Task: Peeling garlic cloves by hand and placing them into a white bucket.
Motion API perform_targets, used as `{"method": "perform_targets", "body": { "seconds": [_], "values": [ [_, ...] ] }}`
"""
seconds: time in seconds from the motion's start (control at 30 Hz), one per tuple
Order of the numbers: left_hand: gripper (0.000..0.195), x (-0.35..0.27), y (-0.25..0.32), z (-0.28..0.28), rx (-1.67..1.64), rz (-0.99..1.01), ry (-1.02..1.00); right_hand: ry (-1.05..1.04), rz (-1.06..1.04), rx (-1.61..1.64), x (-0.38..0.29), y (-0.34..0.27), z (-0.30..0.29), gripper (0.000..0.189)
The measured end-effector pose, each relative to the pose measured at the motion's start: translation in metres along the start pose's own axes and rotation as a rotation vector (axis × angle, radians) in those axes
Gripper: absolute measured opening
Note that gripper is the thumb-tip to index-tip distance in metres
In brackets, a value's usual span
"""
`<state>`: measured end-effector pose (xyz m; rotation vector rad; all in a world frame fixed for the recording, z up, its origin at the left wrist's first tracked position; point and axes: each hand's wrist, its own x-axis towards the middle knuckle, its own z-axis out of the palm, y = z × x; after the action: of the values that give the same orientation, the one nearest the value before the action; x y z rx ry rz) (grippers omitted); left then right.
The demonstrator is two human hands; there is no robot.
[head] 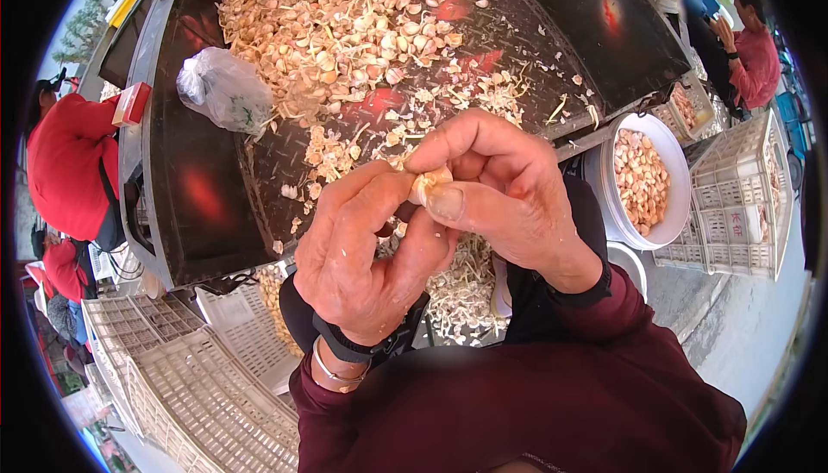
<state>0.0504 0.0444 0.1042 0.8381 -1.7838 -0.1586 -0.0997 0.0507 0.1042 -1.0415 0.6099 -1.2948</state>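
Note:
Both hands meet at the middle of the view over the near edge of a dark metal tray table. Between their fingertips is a piece of garlic with pale, papery skin. My right hand pinches it between thumb and forefinger. The fingertips of my left hand touch its other side; fingers partly hide the piece. Beyond the hands a large heap of garlic cloves covers the tabletop, with loose skins and stem bits scattered nearer.
A knotted plastic bag lies left of the heap. At right stand a white bucket of cloves and plastic crates. More crates are at lower left. Peelings lie below the hands. People in red and pink are nearby.

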Motion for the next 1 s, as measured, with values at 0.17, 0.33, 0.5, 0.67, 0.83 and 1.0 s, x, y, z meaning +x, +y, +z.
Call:
{"method": "perform_targets", "body": {
  "seconds": [0.17, 0.33, 0.5, 0.67, 0.83, 1.0],
  "values": [
    [0.026, -0.006, -0.012, 0.014, -0.108, -0.237, -0.104, -0.037, 0.148, 0.208, 0.009, 0.015, -0.023, 0.026],
    [0.023, -0.011, -0.027, 0.033, -0.08, -0.24, -0.171, 0.031, 0.215, 0.284, 0.014, 0.038, -0.044, 0.031],
    [0.017, -0.012, -0.033, 0.048, -0.216, -0.338, -0.298, 0.101, 0.297, 0.508, 0.01, 0.05, -0.077, 0.022],
    [0.014, -0.033, -0.078, 0.043, -0.223, -0.54, -0.442, 0.29, 0.088, 0.295, -0.03, 0.006, -0.157, 0.021],
    [0.015, -0.04, -0.107, 0.051, -0.333, -0.715, -0.48, 0.584, 0.444, -1.658, -0.131, -0.032, -0.266, 0.048],
    [0.014, -0.04, -0.108, 0.055, -0.266, -0.547, -0.499, 0.588, 0.361, -1.171, -0.088, -0.026, -0.245, 0.04]
  ]
}}
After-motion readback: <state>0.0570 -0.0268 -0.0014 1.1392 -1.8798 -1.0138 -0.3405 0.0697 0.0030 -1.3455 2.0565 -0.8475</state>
